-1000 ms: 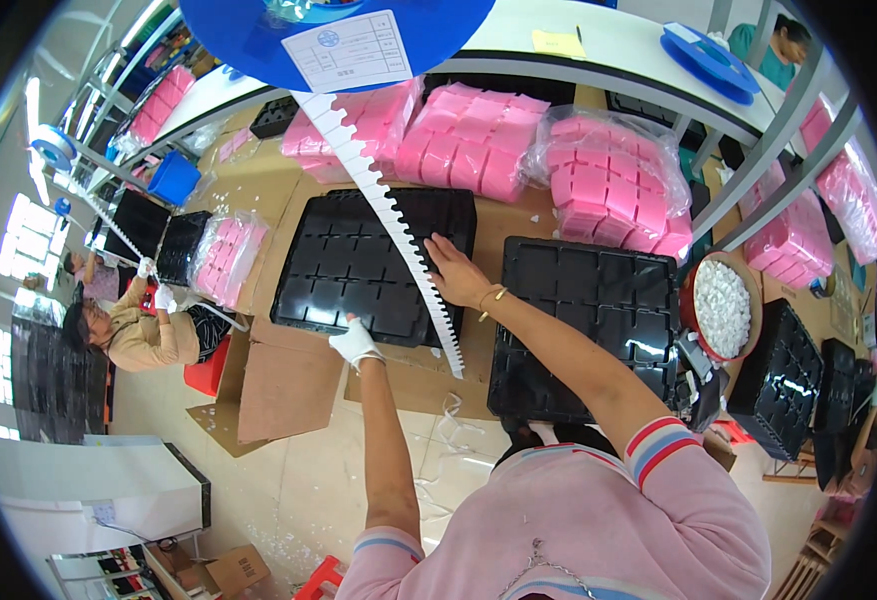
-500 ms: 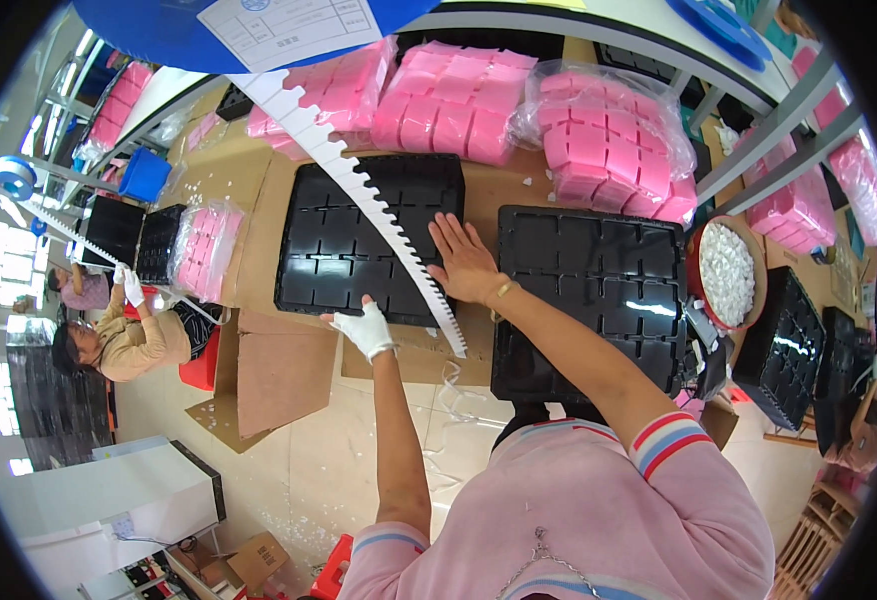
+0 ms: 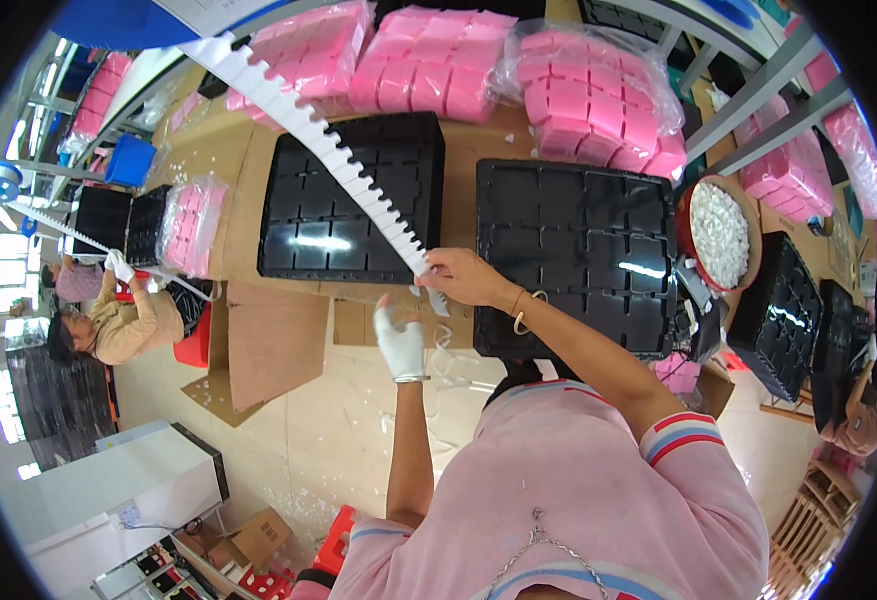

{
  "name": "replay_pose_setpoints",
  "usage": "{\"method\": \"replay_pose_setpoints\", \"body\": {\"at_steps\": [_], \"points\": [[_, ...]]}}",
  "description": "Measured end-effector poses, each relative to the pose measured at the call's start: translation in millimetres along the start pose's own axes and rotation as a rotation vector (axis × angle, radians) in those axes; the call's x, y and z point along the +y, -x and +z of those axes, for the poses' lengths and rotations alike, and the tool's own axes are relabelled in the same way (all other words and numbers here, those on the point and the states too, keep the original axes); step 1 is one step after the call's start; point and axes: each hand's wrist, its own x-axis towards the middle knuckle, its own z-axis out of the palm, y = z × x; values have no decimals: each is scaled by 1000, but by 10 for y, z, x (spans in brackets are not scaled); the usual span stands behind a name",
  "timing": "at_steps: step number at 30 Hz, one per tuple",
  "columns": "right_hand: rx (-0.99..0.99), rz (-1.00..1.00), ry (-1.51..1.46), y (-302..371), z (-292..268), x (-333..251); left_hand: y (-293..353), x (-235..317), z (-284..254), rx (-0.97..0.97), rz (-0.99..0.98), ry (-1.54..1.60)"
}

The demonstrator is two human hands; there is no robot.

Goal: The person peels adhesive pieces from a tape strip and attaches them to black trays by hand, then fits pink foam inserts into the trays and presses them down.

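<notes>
A long white strip with toothed edges (image 3: 331,155) hangs down from a blue reel (image 3: 109,22) at the upper left and crosses a black compartmented tray (image 3: 304,205). Near its lower end my right hand (image 3: 467,276), bare, pinches it between thumb and fingers, at the tray's front right corner. My left hand (image 3: 402,342), in a white glove with bare fingertips, is just in front of the tray. Its thumb and fingers are apart and hold nothing. A second black tray (image 3: 574,235) lies to the right, beside my right forearm.
Pink foam block packs (image 3: 599,100) line the back of the table. A round tub of white bits (image 3: 721,235) stands at the right. Grey rack bars (image 3: 774,95) slant above it. At the left, a co-worker (image 3: 149,318) handles another strip. Cardboard (image 3: 277,340) hangs below the table's front edge.
My right hand has gone from lying flat on the left tray to pinching the strip's lower end. My left hand has pulled back from the tray's front edge. The view has shifted slightly.
</notes>
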Motion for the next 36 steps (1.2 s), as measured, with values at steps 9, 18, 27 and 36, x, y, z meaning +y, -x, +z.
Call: {"method": "replay_pose_setpoints", "body": {"at_steps": [9, 18, 27, 36], "points": [[-85, 42, -443, 194, 128, -558, 413, 91, 51, -334, -117, 279], [84, 162, -6, 1194, -135, -416, 760, 887, -76, -324, -525, 733], [189, 15, 126, 1392, -186, -498, 907, 859, 131, -366, -616, 823], [418, -146, 463, 321, -1479, -123, 1396, -195, -11, -70, -666, 335]]}}
